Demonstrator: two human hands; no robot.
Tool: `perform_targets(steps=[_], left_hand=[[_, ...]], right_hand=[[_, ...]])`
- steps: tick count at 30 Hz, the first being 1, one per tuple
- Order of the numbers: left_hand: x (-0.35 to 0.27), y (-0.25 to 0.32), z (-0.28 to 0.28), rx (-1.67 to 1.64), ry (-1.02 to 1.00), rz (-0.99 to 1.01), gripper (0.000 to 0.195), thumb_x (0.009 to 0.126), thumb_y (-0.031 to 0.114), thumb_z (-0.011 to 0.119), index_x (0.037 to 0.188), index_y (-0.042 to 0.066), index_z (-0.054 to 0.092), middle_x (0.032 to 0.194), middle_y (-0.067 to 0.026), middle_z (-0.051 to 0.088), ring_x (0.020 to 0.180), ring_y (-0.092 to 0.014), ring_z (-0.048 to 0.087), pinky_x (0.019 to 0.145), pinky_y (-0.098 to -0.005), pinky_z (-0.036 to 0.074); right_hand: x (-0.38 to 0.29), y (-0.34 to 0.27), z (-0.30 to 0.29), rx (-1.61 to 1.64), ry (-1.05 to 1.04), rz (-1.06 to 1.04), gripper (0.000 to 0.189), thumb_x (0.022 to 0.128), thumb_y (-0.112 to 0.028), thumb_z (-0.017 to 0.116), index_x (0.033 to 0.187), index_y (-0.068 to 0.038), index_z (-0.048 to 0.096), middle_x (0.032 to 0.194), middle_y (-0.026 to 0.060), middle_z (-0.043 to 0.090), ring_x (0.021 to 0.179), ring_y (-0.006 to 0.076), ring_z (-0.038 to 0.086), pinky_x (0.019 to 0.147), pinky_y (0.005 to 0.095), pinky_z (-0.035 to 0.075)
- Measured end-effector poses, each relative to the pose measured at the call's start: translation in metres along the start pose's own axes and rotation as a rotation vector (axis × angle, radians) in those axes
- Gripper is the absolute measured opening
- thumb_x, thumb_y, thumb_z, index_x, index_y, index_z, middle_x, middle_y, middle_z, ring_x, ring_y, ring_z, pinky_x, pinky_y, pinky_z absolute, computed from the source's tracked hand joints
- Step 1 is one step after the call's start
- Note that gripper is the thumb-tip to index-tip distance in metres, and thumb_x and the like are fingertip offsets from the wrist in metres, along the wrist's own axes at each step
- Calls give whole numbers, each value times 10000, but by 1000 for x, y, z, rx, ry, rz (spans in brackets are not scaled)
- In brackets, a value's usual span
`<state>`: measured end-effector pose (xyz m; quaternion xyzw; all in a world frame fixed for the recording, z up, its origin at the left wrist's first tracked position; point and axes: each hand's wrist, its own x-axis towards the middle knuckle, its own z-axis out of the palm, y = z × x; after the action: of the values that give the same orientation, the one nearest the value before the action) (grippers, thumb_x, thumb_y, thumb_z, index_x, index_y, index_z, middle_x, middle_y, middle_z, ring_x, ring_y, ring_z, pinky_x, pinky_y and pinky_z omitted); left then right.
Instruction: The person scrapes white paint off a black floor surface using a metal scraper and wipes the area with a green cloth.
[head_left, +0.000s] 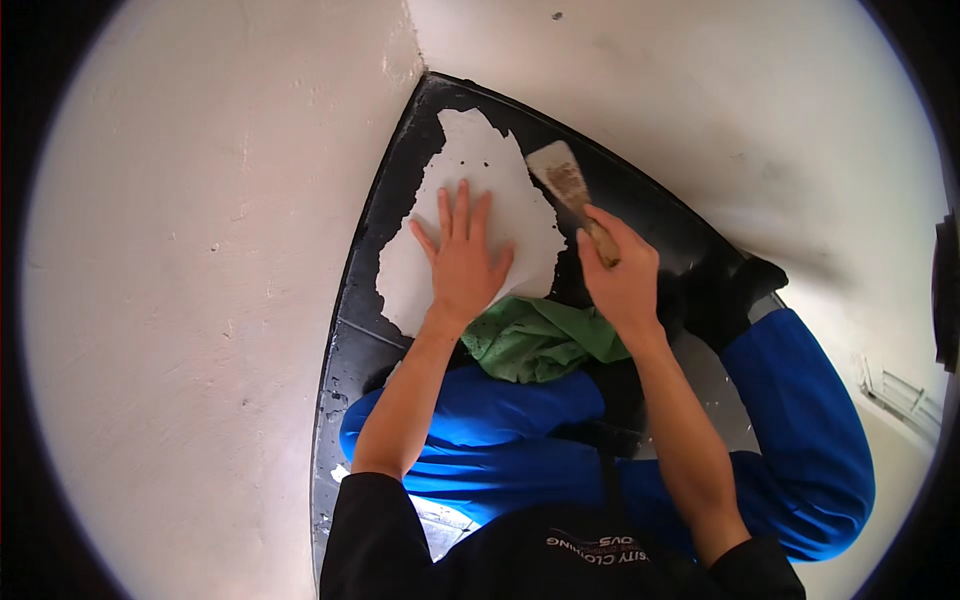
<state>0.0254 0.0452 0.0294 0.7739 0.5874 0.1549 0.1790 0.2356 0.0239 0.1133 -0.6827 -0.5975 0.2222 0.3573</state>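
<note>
Spread flat, my left hand (465, 262) rests with fingers apart on a pale, ragged-edged patch (487, 157) in the dark floor surface (622, 195). My right hand (621, 274) grips the worn handle of a putty knife (561, 169). Its wide blade, stained brown, is over the patch's right edge; whether it touches the surface cannot be told. A crumpled green cloth (536, 341) with dark specks lies between my forearms, just below the patch.
Pale walls (187, 225) meet at a corner beyond the patch and bound the floor on both sides. My blue-trousered legs (510, 420) are folded close to the cloth, and a black shoe (757, 281) is near the right wall. White scraps lie at lower left.
</note>
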Motion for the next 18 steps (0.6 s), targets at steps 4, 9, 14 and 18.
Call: perform_targets(steps=[4,9,14,18], left_hand=[[19,-13,11,148,83,-99,868,943,432,668,1602,-19,328,1721,-170,221,1609,-383,128,1162,-788,-29],[48,-2,33,61,325,-173,803,1002,428,615,1613,0,319,1714,-188,250,1603,-383,163,1189,-757,19],[78,44,35,-50,189,141,593,995,286,639,1510,32,494,1624,-190,413,1553,-410,287,1229,-675,144],[67,40,9,-108,381,67,461,935,155,687,1385,77,623,1539,-160,512,1493,-420,384,1213,-628,267]], right_hand=[[-13,17,-34,73,54,101,305,902,-59,757,1203,-14,730,1073,196,761,960,315,754,876,366,573],[-22,36,-41,113,52,141,306,924,-67,743,1223,-3,726,1076,188,765,973,254,755,882,344,565],[-26,39,-37,144,40,114,308,925,-67,745,1224,8,725,1083,188,766,976,248,754,888,339,563],[-29,37,-43,128,14,144,312,931,-64,743,1231,20,721,1093,177,768,984,221,741,892,337,560]])
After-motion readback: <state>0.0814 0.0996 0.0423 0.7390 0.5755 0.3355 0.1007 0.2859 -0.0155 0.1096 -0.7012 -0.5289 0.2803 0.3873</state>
